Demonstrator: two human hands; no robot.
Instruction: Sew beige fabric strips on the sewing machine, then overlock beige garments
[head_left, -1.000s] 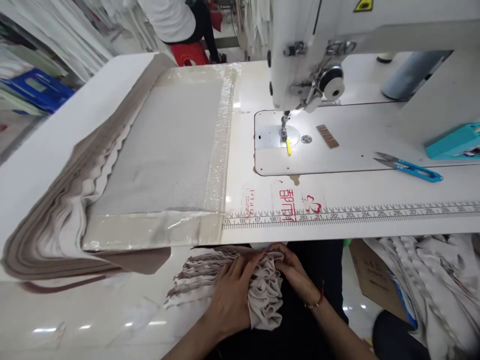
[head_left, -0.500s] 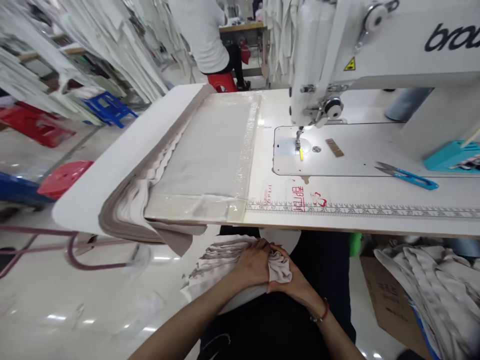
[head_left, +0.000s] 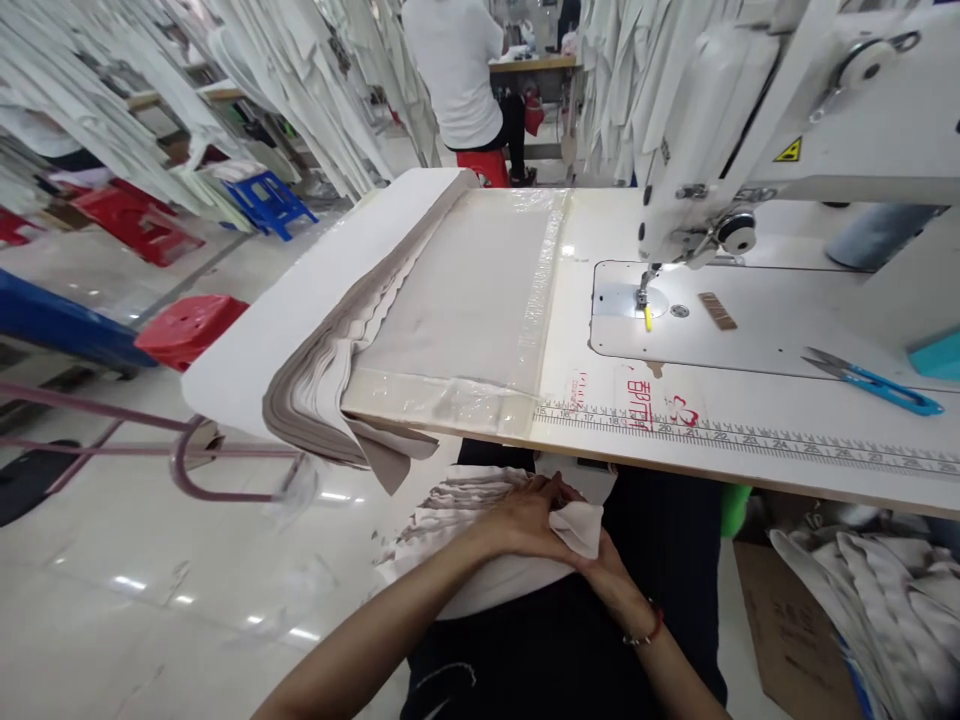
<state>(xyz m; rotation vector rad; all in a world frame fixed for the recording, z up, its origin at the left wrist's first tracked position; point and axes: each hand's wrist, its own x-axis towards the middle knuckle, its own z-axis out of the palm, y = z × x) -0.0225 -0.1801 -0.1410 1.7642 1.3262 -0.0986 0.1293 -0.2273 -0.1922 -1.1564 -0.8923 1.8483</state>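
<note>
A stack of off-white fabric pieces [head_left: 450, 510] with wavy, layered edges lies across the lap, below the table edge. My left hand [head_left: 529, 520] is closed on the right end of this stack, its fingers bent over the cloth. My right hand [head_left: 604, 570], with a red bracelet at the wrist, grips the same end from below and behind. A folded flap of the fabric covers most of its fingers. Above the hands, the sewing machine [head_left: 705, 160] stands on its table, its presser foot [head_left: 643, 298] over the plate with no cloth beneath.
A thick pile of fabric [head_left: 322, 370] hangs over the table's left end. Blue thread snips [head_left: 874, 380] and a small brown strip [head_left: 718, 310] lie by the machine. A ruler tape [head_left: 712, 440] runs along the front edge. More cloth [head_left: 877, 600] fills a container at lower right.
The view has shifted, so the table appears further right. The bunched end of the fabric between my hands has opened into a smooth folded flap, and my right hand sits lower behind it.
</note>
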